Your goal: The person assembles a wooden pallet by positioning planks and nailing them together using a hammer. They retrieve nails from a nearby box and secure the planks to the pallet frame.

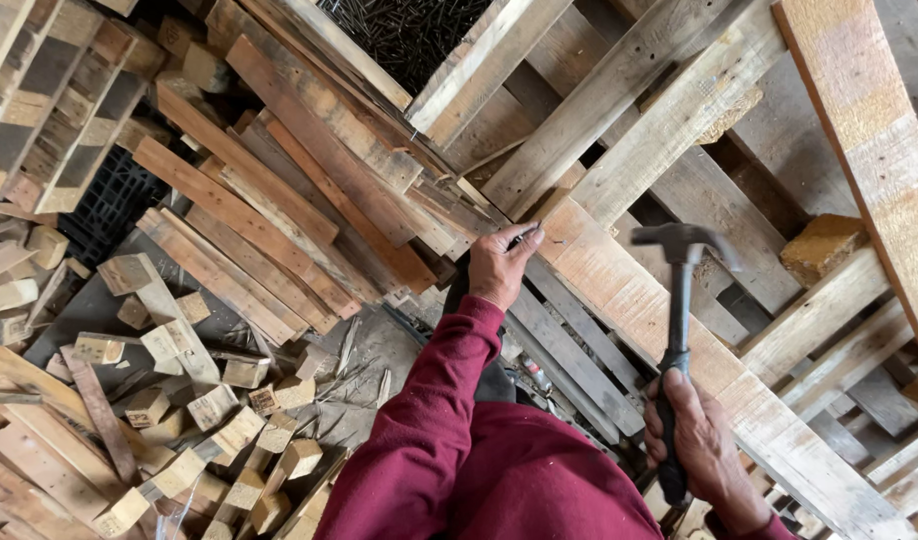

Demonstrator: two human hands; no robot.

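Left hand (499,266) pinching nail (527,238) upright on pallet board (619,290) | right hand (701,452) clenched round raised hammer (679,330) handle | best: light square taps first, fingers low on shank, then clear | count: one hammer, one nail, loose blocks (179,400) too many.

Hammer raised over a nail held against a pallet board.

The right hand (701,445) grips the black handle of a claw hammer (680,300), its head lifted clear of the wood. The left hand (499,262), in a dark red sleeve (429,420), pinches a nail (532,236) between its fingers (524,240) at the far end of a pale slanted board (629,300) of the pallet (619,130). Loose planks (249,200) lie stacked to the left; short wooden blocks (199,400) are scattered at near left.
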